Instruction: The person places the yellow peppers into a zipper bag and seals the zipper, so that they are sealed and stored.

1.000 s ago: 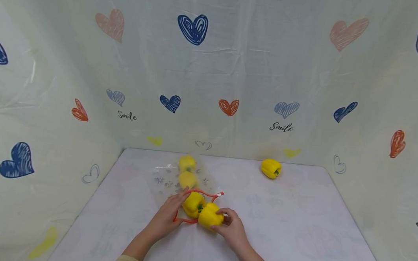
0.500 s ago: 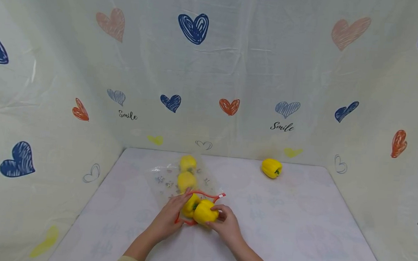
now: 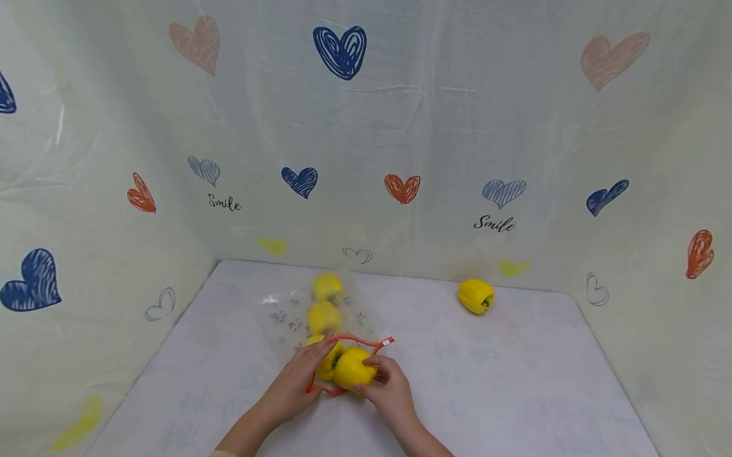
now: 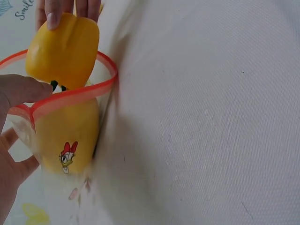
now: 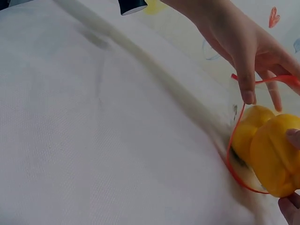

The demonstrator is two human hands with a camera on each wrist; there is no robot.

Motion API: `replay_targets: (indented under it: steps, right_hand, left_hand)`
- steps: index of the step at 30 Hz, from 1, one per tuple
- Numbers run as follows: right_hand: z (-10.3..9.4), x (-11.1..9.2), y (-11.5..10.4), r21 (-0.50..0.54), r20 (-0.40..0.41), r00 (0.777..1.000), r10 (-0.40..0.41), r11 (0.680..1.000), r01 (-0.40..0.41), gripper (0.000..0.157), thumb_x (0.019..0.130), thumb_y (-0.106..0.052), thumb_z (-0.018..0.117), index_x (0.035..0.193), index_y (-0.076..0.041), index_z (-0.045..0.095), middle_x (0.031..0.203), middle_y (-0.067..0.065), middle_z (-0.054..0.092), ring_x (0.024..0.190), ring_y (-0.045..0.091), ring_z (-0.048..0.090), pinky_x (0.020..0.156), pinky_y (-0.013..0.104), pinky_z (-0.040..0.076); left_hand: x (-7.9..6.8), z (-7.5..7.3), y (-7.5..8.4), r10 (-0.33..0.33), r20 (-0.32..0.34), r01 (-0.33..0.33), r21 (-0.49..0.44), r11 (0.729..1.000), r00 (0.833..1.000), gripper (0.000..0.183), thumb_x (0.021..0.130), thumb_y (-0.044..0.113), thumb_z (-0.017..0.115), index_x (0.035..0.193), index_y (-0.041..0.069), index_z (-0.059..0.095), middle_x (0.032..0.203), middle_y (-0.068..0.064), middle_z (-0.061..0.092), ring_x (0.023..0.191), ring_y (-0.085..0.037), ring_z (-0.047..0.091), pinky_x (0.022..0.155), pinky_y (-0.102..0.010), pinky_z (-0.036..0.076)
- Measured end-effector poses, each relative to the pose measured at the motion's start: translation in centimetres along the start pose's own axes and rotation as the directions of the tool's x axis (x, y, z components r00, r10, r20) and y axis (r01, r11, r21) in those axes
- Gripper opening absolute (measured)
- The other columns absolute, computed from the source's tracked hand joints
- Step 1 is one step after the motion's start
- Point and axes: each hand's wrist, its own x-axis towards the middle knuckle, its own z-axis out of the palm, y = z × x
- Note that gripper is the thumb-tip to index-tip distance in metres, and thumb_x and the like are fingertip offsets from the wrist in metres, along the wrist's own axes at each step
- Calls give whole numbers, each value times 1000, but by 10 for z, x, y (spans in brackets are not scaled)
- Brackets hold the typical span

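My left hand [image 3: 292, 383] holds the red-edged mouth of a clear zip bag [image 3: 286, 321]; in the left wrist view its thumb [image 4: 28, 89] lies over the red rim [image 4: 75, 95]. Between thumb and fingers, my right hand [image 3: 393, 392] grips a yellow bell pepper [image 3: 356, 370], stem end towards the bag's mouth. That pepper [image 5: 274, 154] is partly within the red loop in the right wrist view. Just behind it, inside the bag, sits another yellow pepper [image 4: 68, 133], partly hidden by my left hand from above. Two more peppers, one nearer [image 3: 324, 318] and one farther [image 3: 328, 286], lie deeper in the bag.
A loose yellow bell pepper [image 3: 476, 296] lies at the back right of the white table [image 3: 518, 402]. A curtain printed with hearts [image 3: 405, 120] closes off the back and both sides.
My right hand has moved left and slightly away from me, bringing its pepper into the bag's mouth. The pepper just inside has shifted left, deeper under my left hand.
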Motion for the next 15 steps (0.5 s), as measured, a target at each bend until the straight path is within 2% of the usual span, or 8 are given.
replay_targets:
  steps: [15]
  right_hand:
    - [10, 3, -6, -71, -59, 996, -70, 995, 66, 37, 72, -4, 85, 105, -7, 68, 115, 7, 60, 107, 29, 58, 92, 43, 52]
  left_hand:
    - [0, 0, 1, 33, -18, -33, -3, 999, 999, 86, 77, -4, 78, 151, 15, 38, 160, 6, 25, 136, -20, 36, 111, -44, 33]
